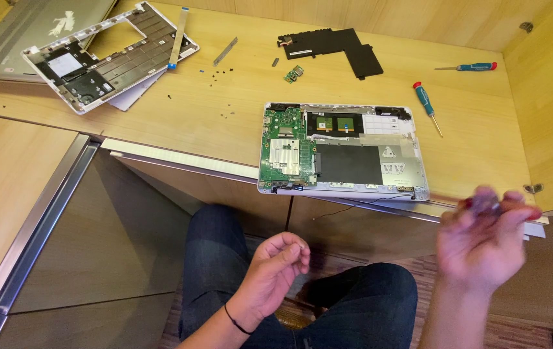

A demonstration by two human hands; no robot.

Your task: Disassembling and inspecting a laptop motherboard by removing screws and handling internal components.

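Head view: hands below opened laptop

Keyboard frame (111, 55) lies far left on desk (192, 123). Left hand (276, 265) over lap, fingertips pinched, contents too small to tell. Opened laptop base (344, 152) sits at desk edge. Right hand (483, 242) blurred, grasping red-handled tool (487, 205); 2 screwdrivers beyond

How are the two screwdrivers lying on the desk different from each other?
The far screwdriver lies almost flat across the desk, its tip pointing left; the near screwdriver lies slanted, its tip pointing toward the person. The far one rests close to the back corner; the near one rests beside the opened laptop base. Both have blue-green handles with red ends, and neither hand touches them.
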